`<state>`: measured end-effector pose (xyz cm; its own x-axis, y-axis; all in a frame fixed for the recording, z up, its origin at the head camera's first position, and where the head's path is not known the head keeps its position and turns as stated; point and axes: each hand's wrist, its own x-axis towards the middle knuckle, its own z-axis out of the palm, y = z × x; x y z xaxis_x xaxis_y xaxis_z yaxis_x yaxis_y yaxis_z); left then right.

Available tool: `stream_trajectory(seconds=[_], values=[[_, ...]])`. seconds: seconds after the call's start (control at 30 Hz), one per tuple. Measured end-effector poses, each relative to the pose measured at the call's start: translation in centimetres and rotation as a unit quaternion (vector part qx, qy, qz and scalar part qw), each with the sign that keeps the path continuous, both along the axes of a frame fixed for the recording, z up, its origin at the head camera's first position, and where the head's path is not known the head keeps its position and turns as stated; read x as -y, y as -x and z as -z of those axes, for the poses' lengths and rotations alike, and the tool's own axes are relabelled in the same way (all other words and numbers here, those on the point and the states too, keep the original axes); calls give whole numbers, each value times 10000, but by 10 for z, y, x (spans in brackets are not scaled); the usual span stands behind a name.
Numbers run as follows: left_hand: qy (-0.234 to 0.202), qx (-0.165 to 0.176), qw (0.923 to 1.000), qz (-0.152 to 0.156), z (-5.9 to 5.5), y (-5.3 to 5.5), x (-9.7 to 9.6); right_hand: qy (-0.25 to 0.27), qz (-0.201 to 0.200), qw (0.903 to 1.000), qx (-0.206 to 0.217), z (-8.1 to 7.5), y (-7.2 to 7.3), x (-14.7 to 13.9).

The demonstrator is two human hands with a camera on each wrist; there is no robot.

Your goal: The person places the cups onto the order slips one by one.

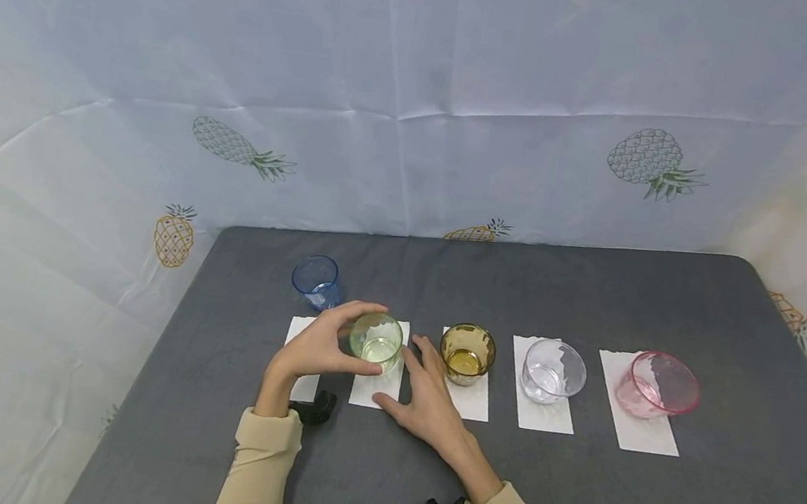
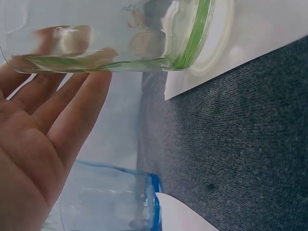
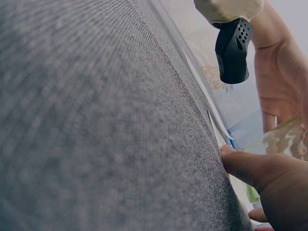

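Observation:
My left hand [image 1: 319,341] holds a green-tinted glass [image 1: 375,341], thumb on the near side and fingers round the far side. The glass stands upright over a white paper strip [image 1: 374,393]; whether its base touches the paper I cannot tell. In the left wrist view the green-tinted glass [image 2: 139,38] shows its thick base close to the paper. Just right of that strip lies my right hand [image 1: 433,397], low over the table with its fingers and thumb spread. Its thumb [image 3: 250,166] reaches the paper's edge in the right wrist view.
A blue glass [image 1: 317,279] stands behind the leftmost paper strip [image 1: 304,389]. To the right, an amber glass [image 1: 466,354], a clear glass [image 1: 552,373] and a pink glass [image 1: 657,387] stand on their own strips. The grey table [image 1: 375,484] meets a pineapple-print curtain [image 1: 415,161].

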<state>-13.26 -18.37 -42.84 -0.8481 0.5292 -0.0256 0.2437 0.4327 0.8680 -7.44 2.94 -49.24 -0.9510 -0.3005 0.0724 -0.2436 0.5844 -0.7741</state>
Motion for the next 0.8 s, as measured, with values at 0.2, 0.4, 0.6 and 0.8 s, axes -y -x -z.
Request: stream_trajectory(seconds=[0.2, 0.4, 0.6, 0.8], values=[[6, 22, 10000, 59, 2, 1, -1, 13, 30, 10000, -32, 0, 2, 1], [-17, 87, 9999, 99, 5, 2, 0, 12, 16, 10000, -85, 1, 1, 0], [-49, 149, 9998, 75, 8, 4, 0, -10, 3, 10000, -46, 0, 2, 0], [-38, 213, 9997, 143, 8, 3, 2, 27, 32, 10000, 52, 0, 1, 0]])
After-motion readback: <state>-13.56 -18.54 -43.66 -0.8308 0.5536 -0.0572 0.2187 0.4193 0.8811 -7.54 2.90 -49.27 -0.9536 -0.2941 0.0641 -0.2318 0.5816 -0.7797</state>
